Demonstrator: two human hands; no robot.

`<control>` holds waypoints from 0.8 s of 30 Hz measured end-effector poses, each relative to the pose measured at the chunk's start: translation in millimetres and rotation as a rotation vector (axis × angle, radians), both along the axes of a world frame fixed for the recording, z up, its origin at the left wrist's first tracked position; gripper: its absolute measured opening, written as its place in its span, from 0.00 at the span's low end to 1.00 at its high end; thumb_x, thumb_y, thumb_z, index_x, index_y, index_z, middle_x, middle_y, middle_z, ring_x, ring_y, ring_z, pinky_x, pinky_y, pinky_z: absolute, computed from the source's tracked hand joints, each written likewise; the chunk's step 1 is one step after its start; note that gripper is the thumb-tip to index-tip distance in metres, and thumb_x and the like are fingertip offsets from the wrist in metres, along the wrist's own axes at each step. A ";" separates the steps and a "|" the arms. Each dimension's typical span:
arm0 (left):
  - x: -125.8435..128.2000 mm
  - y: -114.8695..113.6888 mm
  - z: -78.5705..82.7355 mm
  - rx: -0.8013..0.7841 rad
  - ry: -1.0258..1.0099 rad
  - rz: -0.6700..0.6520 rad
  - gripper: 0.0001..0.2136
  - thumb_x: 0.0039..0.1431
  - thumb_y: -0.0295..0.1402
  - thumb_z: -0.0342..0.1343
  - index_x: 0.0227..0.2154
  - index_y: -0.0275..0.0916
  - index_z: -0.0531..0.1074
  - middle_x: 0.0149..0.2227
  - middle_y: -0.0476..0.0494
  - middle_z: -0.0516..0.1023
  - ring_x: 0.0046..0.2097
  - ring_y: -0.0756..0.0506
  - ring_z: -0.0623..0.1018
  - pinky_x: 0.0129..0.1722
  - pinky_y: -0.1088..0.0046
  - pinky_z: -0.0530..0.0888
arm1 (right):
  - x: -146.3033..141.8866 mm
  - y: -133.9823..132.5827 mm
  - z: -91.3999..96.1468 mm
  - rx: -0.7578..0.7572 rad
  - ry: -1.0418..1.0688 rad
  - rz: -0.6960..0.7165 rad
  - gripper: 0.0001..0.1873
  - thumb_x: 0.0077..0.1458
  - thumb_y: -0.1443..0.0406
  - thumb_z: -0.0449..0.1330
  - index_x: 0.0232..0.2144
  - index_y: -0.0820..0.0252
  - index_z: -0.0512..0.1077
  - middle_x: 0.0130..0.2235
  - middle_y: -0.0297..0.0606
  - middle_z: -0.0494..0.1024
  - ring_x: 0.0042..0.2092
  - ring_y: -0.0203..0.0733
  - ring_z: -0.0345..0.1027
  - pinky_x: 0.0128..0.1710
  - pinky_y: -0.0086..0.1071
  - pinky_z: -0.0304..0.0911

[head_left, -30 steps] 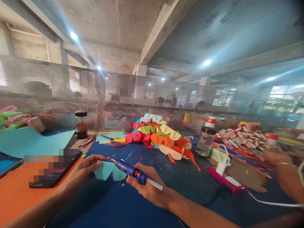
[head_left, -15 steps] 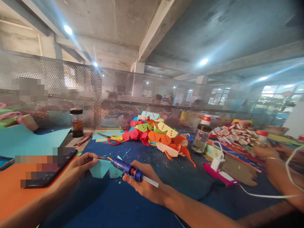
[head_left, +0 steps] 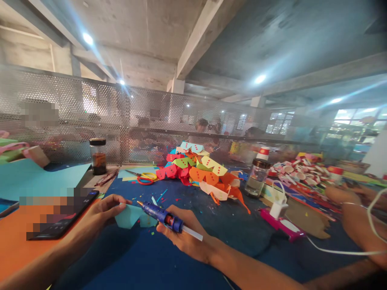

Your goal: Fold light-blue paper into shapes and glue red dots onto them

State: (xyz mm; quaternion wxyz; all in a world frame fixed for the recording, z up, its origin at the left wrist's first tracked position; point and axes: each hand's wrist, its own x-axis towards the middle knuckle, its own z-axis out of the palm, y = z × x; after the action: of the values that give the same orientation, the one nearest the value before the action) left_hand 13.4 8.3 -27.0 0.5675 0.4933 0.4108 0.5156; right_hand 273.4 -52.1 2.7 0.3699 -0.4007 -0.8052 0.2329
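Between the thumb and fingers of my left hand is the edge of a light blue paper cutout, held just above the blue tabletop. My right hand grips a dark blue hot glue gun with a white glue stick poking out of its back end. The metal nozzle points left, close to the paper's upper edge; whether it touches I cannot tell. Beyond my hands lies a heap of folded coloured paper cutouts with red dots. Scissors with red and yellow handles rest left of the heap.
A black phone lies on orange paper at left, near a dark-lidded jar. At right are a glass jar, a pink power strip with a white plug and cable, and a co-worker's arm. A perforated metal screen stands behind.
Both hands, the glue gun and the paper stay nearly in place. The paper tips slightly. The co-worker's arm at right shifts a little, and the whole view drifts slightly.
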 end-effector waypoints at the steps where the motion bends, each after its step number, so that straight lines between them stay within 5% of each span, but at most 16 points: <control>1: 0.2 -0.4 0.6 0.005 -0.003 -0.004 0.17 0.42 0.44 0.72 0.28 0.39 0.74 0.42 0.43 0.82 0.33 0.45 0.80 0.31 0.72 0.74 | 0.0 0.0 -0.1 0.000 -0.002 -0.002 0.11 0.58 0.58 0.61 0.30 0.56 0.65 0.23 0.26 0.63 0.23 0.31 0.55 0.21 0.25 0.52; 24: -1.3 1.6 -5.4 -0.038 -0.077 0.017 0.16 0.41 0.40 0.74 0.29 0.40 0.75 0.27 0.52 0.78 0.28 0.49 0.76 0.28 0.77 0.73 | 0.9 0.1 -1.3 0.063 -0.061 -0.012 0.12 0.58 0.56 0.61 0.30 0.56 0.65 0.25 0.28 0.66 0.26 0.33 0.56 0.25 0.27 0.54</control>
State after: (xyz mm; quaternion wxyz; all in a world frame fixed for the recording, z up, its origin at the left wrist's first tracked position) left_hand 12.2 9.9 -32.5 0.5875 0.4589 0.4027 0.5312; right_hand 274.3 -52.0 1.4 0.3589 -0.4005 -0.8207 0.1929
